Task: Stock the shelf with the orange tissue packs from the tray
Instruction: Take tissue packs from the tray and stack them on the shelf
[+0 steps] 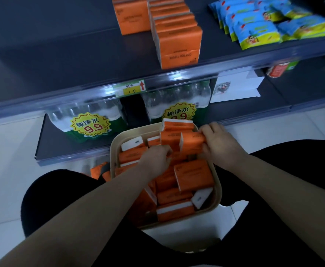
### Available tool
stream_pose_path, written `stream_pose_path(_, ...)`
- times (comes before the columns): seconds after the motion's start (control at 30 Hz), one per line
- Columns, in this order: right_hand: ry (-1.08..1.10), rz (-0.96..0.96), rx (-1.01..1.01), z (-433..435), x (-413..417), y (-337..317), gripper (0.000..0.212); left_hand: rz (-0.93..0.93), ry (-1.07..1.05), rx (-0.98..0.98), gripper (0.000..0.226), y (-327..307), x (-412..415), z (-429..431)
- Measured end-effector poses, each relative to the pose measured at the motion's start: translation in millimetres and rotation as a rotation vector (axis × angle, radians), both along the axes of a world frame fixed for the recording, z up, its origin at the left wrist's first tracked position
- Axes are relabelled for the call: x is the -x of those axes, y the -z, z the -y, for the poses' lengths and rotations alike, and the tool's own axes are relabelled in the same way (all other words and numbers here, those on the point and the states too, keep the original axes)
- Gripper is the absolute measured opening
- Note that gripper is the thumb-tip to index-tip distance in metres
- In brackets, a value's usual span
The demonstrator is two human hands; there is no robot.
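Only 1 view was given, from a wide-angle camera worn on the person's head. It looked forward and steeply down, close over the tray (216,197) held between the person's knees, with both forearms running up from the near edge toward the middle. The upper shelf (65,60) filled the far part of the frame, seen from above, and the lower shelf (48,147) sat beneath it. Straight edges bowed toward the borders, and the far right corner was dark and blurred.
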State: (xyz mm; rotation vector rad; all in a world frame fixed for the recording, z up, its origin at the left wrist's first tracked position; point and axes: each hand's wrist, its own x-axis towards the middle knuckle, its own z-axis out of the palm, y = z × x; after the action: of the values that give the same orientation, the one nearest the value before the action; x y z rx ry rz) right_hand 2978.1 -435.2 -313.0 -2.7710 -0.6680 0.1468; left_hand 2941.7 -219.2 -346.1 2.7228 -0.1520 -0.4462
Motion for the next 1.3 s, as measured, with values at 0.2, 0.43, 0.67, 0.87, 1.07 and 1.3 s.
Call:
stream_pose_path(0.2, 0.131, 0.114, -0.013, 17, 9, -1, 0.038, -0.233, 0.060, -0.099, 0.047, 14, 0, 48)
stream_pose_path(0.43, 0.226, 0.178, 0.048, 31, 4, 2, 0.038, -0.313, -0.028, -0.258, 0.083, 40, 8, 65)
stream_pose_path(0.67, 0.241, 0.167, -0.004, 27, 0, -8, 0.041, -0.270, 0.001, -0.012, 0.070, 9, 9, 52)
stream_pose_path(0.87, 0.217, 0.203, -0.057, 11, -4, -30, 0.040, -0.244, -0.193, 0.104, 0.057, -45, -7, 8)
stream_pose_path(1.07, 0.215, 0.357, -0.192, -25, -20, -79, 0.037, -0.002, -0.477, 0.264, 0.041, -128, -24, -60)
stream_pose_path(1.3, 0.126, 0.488, -0.209, -71, -45, -122, 0.035, 0.352, -0.731, 0.512, 0.039, -177, -55, -111)
